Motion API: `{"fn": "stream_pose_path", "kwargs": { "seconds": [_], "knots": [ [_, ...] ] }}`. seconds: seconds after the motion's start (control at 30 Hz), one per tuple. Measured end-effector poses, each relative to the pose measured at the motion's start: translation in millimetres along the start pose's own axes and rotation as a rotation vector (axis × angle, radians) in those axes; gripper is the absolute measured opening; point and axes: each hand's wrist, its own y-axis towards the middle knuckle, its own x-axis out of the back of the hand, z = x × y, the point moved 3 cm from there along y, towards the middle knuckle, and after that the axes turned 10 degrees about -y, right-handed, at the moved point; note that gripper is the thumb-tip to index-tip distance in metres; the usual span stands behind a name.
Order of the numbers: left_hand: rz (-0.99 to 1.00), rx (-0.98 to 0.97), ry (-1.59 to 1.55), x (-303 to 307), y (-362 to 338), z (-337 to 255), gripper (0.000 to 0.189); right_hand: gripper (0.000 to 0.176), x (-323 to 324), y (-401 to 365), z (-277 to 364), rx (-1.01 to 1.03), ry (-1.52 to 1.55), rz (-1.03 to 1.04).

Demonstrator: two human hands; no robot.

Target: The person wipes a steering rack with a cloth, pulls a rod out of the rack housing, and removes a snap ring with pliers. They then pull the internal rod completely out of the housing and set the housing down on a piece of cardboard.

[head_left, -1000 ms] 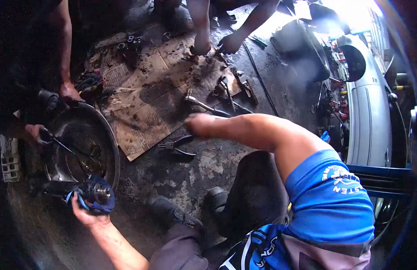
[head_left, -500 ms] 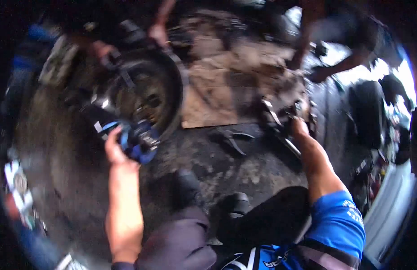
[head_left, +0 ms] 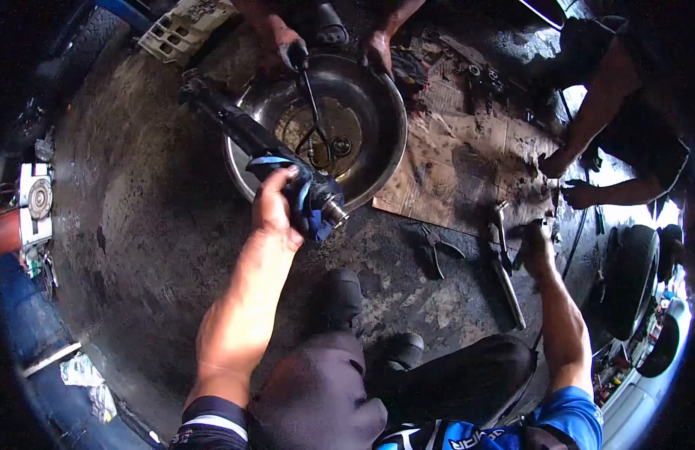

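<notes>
Dark cylindrical part (head_left: 246, 133) held in left hand (head_left: 275, 206), across the view of a metal basin (head_left: 398, 139).
Left grip closed around part and blue material (head_left: 318, 227). Right hand (head_left: 540, 247) near cardboard (head_left: 430, 180) edge, beside long-handled tool (head_left: 508, 292); its grip and contents cannot be determined.

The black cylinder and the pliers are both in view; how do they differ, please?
The black cylinder is held in the left hand; the pliers lie on the floor. The cylinder is thick and straight; the pliers are slim, with spread handles. The cylinder appears longer than the pliers. Both look mostly dark.
</notes>
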Motion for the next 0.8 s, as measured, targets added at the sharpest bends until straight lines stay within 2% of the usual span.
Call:
{"fn": "stream_pose_path", "kwargs": {
  "seconds": [0.03,0.1,0.17,0.2,0.23,0.3,0.37,0.43,0.47,0.5,0.57,0.6,0.63,0.7,0.77,0.8],
  "knots": [
    [-0.031,-0.022,0.019,-0.7,-1.5,-1.3,0.019,0.023,49.4,4.8,79.0,0.04,-0.103,-0.02],
    [-0.023,-0.035,0.022,3.9,-1.4,-2.5,0.019,0.014,78.4,36.6,113.2,-0.166,0.698,0.025],
    [-0.114,-0.041,0.068,-5.4,-8.3,-2.8,0.019,0.014,52.7,71.5,106.7,0.356,-0.113,0.012],
    [0.027,-0.048,0.016,-0.4,0.1,-1.7,0.019,0.016,35.8,65.6,129.2,0.111,0.587,0.242],
    [-0.008,-0.068,0.015,-2.4,-0.4,-1.0,0.019,0.018,10.6,49.6,178.4,-0.161,1.28,0.475],
    [-0.014,-0.066,0.006,-0.3,0.5,0.4,0.021,0.028,10.3,25.7,265.2,-0.228,1.066,0.853],
    [-0.103,-0.044,0.082,-11.5,-14.2,-3.2,0.024,0.044,13.1,16.4,300.5,0.17,0.702,0.814],
    [-0.099,-0.079,0.068,-13.0,-15.5,-3.9,0.025,0.052,63.7,13.1,349.2,0.402,0.427,0.821],
    [-0.05,-0.05,0.026,-8.1,-9.2,-2.2,0.025,0.052,77.5,10.7,363.9,0.62,0.274,0.688],
    [0.002,-0.018,-0.014,-4.7,-4.1,-0.7,0.024,0.052,84.3,10.7,371.2,0.618,0.268,0.692],
    [0.052,0.003,-0.062,2.8,4.6,2.8,0.023,0.048,96.8,12.1,386.6,0.911,-0.395,0.45],
    [0.096,0.022,-0.104,4.1,6.5,4.6,0.021,0.042,104.8,14.9,398.3,0.831,-0.499,0.476],
    [0.095,0.025,-0.113,2.0,4.2,3.4,0.021,0.038,112.7,17.9,408.6,0.869,-0.495,0.408],
    [-0.031,0.025,-0.055,0.8,0.1,2.7,0.018,0.038,118.5,29.1,428.1,0.974,-0.524,0.249],
    [0.009,0.035,-0.082,7.9,7.8,6.0,0.017,0.037,109.5,49.9,433.5,1.047,-0.536,0.23],
    [0.05,0.043,-0.101,4.6,7.1,4.6,0.016,0.03,106.8,55.0,441.3,1.159,-0.541,0.165]
  ]
}}
